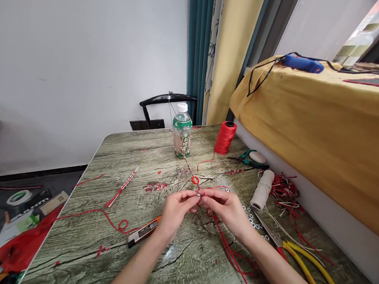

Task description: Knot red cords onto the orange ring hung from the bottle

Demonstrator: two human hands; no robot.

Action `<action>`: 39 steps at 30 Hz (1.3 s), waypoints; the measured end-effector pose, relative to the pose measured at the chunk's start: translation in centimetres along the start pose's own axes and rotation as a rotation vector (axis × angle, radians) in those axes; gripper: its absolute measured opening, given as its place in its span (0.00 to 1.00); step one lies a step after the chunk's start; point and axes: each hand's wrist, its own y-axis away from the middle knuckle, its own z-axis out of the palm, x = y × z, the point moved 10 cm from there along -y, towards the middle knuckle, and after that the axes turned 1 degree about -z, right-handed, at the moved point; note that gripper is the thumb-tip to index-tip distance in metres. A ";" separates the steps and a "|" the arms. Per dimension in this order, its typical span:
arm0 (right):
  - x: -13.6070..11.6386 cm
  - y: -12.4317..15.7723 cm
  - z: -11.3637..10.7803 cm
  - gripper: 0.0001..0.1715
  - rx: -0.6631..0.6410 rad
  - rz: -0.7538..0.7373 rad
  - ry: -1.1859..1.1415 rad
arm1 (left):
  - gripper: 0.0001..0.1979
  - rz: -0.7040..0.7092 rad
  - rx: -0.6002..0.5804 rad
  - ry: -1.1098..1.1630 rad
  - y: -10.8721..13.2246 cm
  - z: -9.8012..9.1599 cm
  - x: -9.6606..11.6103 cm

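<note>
My left hand (181, 208) and my right hand (221, 206) meet over the middle of the table, fingertips pinched together on a red cord (222, 240). A small pale piece, too small to name, shows between the fingertips. Just beyond them is a red cord loop (195, 180), from which a thin strand runs toward a bottle with a green label (182, 132). Long red ends trail from under my right hand toward the table's front edge. Several small metal rings (252, 220) lie to the right of that hand.
Right of my hands are yellow-handled scissors (314, 263), a white thread roll (262, 189), tangled red cord (286, 190) and green-handled pliers (249, 158). A red thread spool (225, 138) stands at the back. A utility knife (144, 232) and a red-white braided cord (123, 186) lie left.
</note>
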 end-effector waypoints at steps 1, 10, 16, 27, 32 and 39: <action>0.0 0.0 -0.3 0.13 0.024 -0.004 -0.014 | 0.10 0.011 0.008 0.001 0.0 -0.1 0.1; 0.2 0.1 0.9 0.13 -0.071 0.049 -0.201 | 0.10 0.040 0.068 -0.080 -0.4 -0.8 -0.2; 0.6 0.2 0.8 0.10 -0.078 0.116 -0.194 | 0.09 0.081 0.082 -0.125 -0.3 -0.7 0.2; 0.2 0.2 -0.1 0.09 0.008 0.050 -0.124 | 0.10 0.145 0.117 -0.238 0.1 -1.2 0.9; 0.3 0.2 -0.3 0.10 0.033 0.076 -0.105 | 0.10 0.166 0.120 -0.271 0.0 -1.1 1.0; 0.2 0.1 -0.4 0.10 0.046 0.081 -0.113 | 0.09 0.178 0.126 -0.288 0.3 -1.0 1.5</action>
